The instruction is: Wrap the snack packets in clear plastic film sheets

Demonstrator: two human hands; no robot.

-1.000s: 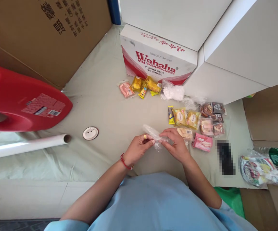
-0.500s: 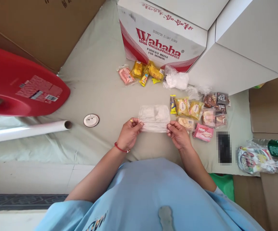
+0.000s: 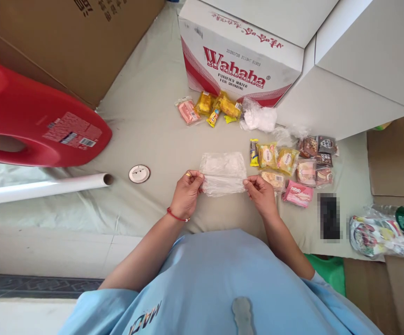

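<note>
A clear plastic bag (image 3: 223, 172) is stretched between my two hands over the pale cloth (image 3: 160, 139). My left hand (image 3: 187, 191) pinches its left edge between thumb and fingers. At the opposite edge, my right hand (image 3: 260, 194) pinches the plastic the same way. Close to the right hand lie a wrapped biscuit (image 3: 272, 180), a pink Nabati packet (image 3: 297, 193), and yellow packaged cakes (image 3: 267, 155). Several brown and pale snack packs (image 3: 306, 171) sit further right.
A Wahaha carton (image 3: 240, 65) stands at the back, with wrapped snacks (image 3: 228, 106) and crumpled white plastic (image 3: 259, 118) before it. On the left are a red jug (image 3: 48, 125), a white tube (image 3: 41, 188) and a round badge (image 3: 139, 173). A blurred dark rectangle (image 3: 330, 217) lies right.
The plastic bag's near part has spread a little wider and flatter between my hands. Both hands keep their pinch. The view has shifted slightly, so the surroundings appear further right.
</note>
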